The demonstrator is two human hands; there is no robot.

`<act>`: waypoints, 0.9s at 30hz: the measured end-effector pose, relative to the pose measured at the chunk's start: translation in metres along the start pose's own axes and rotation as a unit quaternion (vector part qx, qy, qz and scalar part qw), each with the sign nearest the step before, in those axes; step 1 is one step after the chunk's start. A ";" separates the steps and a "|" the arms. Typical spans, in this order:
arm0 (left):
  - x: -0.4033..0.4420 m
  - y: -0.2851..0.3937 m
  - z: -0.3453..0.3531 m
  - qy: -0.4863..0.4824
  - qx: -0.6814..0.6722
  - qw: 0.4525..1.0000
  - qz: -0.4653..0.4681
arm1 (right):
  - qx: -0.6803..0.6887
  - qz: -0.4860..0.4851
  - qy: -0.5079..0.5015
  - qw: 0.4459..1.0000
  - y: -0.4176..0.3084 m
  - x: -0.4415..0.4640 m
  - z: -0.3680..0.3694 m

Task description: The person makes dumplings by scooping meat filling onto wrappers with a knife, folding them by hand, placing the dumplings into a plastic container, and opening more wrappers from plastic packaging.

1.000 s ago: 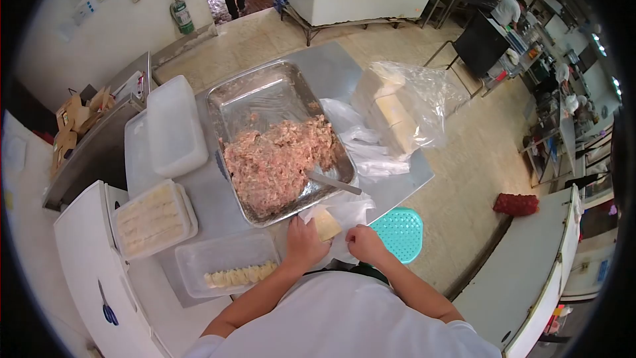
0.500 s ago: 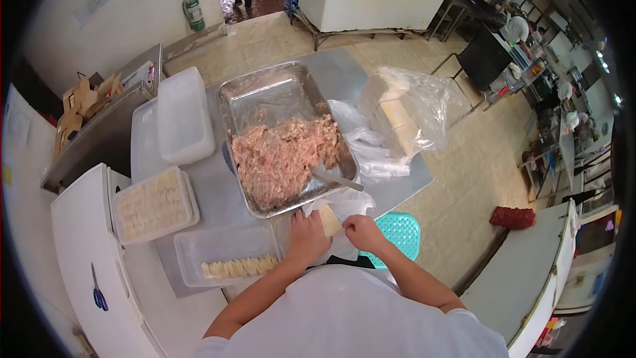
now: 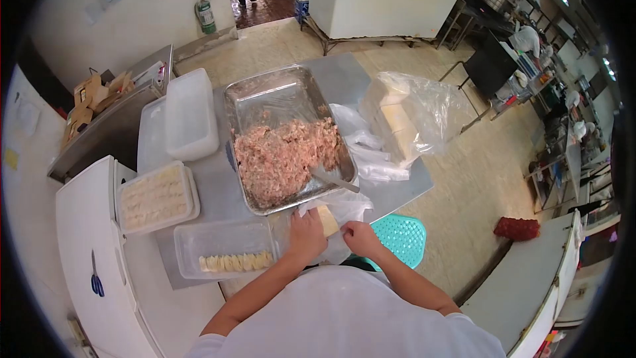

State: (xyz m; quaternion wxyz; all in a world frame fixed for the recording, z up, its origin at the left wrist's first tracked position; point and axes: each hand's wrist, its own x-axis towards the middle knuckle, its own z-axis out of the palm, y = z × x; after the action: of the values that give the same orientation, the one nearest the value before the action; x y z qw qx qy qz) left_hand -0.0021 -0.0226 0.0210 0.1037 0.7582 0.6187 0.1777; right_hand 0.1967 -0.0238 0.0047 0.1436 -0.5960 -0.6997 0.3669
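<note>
A pale yellow stack that looks like dough wrappers [image 3: 326, 219] lies at the near edge of the table, partly covered by a clear plastic sheet [image 3: 348, 205]. My left hand [image 3: 308, 235] rests along the stack's left side, fingers stretched out. At its right corner my right hand [image 3: 361, 238] is closed in a pinch; what sits between the fingertips is too small to make out. Just beyond is a metal tray [image 3: 268, 96] of ground meat filling [image 3: 281, 159], with a flat-handled utensil [image 3: 336, 180] stuck in it. To the left, a clear container [image 3: 225, 238] holds a row of folded dumplings [image 3: 236, 262].
A lidded box of dumplings [image 3: 156, 202] and stacked plastic containers [image 3: 192, 116] stand left. Bagged wrapper blocks [image 3: 397, 119] lie right of the tray. A turquoise stool [image 3: 401, 238] is beside the table. Scissors [image 3: 97, 278] rest on a white freezer [image 3: 76, 225]. Other people work far right.
The view has shifted slightly. Both hands stay at the wrapper stack, with the right hand's pinch still at its corner. Little else differs.
</note>
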 end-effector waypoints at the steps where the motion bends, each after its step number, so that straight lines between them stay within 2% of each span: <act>1: -0.001 0.001 0.002 -0.015 -0.005 1.000 -0.015 | 0.000 -0.005 0.001 1.000 0.001 -0.002 0.000; 3: -0.001 0.002 -0.002 -0.045 -0.013 0.998 -0.046 | 0.018 -0.019 0.001 1.000 0.003 -0.001 -0.002; 7: -0.001 0.008 -0.021 -0.024 -0.092 0.990 -0.104 | 0.047 -0.023 0.001 0.999 0.010 -0.014 -0.015; 10: 0.000 0.004 -0.024 -0.033 -0.124 0.982 -0.139 | 0.102 0.025 0.000 0.994 0.022 -0.029 -0.032; 13: 0.000 0.007 -0.030 -0.038 -0.147 0.974 -0.166 | 0.115 -0.012 0.033 0.993 0.045 -0.043 -0.045; 15: 0.000 0.013 -0.034 -0.047 -0.160 0.968 -0.187 | 0.124 0.002 0.024 0.992 0.053 -0.053 -0.060; 18: -0.003 0.020 -0.028 0.009 -0.167 0.968 -0.187 | 0.143 0.004 0.028 0.989 0.068 -0.064 -0.075; 21: -0.008 0.050 -0.030 0.086 -0.026 0.995 -0.049 | 0.159 0.008 0.019 0.987 0.091 -0.069 -0.085; 24: -0.006 0.071 -0.015 0.006 0.043 0.989 -0.144 | 0.158 0.011 0.011 0.987 0.110 -0.072 -0.093; 27: -0.004 0.071 0.004 0.028 0.093 0.983 -0.157 | 0.155 0.007 0.000 0.988 0.128 -0.074 -0.100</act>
State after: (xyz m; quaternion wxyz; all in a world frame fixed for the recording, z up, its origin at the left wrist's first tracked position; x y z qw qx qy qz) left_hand 0.0627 -0.0415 0.0435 0.0419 0.6522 0.7469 0.1225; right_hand 0.3724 -0.0566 0.0036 0.2318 -0.5716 -0.6303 0.4714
